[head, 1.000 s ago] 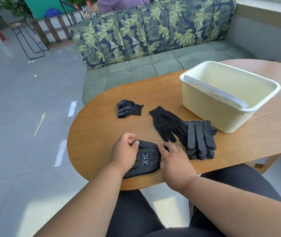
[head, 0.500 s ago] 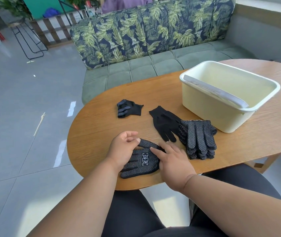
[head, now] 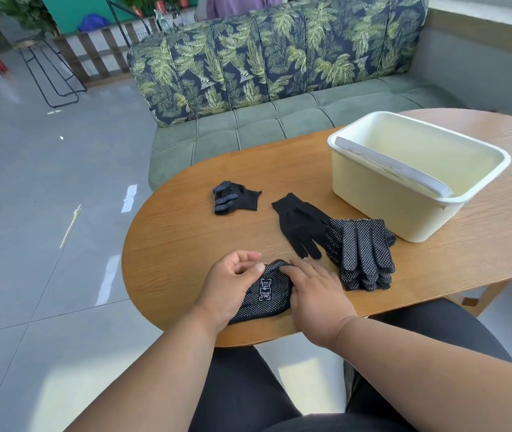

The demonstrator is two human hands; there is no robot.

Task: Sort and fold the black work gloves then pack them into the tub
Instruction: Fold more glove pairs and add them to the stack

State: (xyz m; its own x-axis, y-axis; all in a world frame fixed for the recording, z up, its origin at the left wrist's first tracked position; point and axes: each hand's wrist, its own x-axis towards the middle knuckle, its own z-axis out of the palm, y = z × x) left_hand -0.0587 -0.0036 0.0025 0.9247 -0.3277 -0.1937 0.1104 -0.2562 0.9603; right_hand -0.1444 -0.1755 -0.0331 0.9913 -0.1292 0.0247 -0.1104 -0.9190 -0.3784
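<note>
Head view: a dotted black glove with a white printed mark lies doubled over near the front edge of the table, held between both hands. The left hand comes in from the lower left with its wrist over the table edge; its thumb and curled fingers pinch the glove's far folded end. The right hand lies palm down on the glove's right side, fingers close together and pointing left, their tips meeting the same fold beside the left thumb. Just right of the hands sits a stack of dotted gloves, fingers pointing toward the person. A plain black glove lies flat with its fingers partly under the stack's left edge. Farther back and to the left, well apart from the rest, rests a small folded glove. The cream tub stands at the right rear of the table, just behind the stack, with a pale grey handle lying along its near rim; no gloves show inside it. The table is oval, of orange-brown wood, and the person's dark-trousered legs show beneath its front edge. Behind it runs a green sofa with a leaf-print back, on a grey tiled floor; a black wire stool and a slatted fence stand at the far left.
</note>
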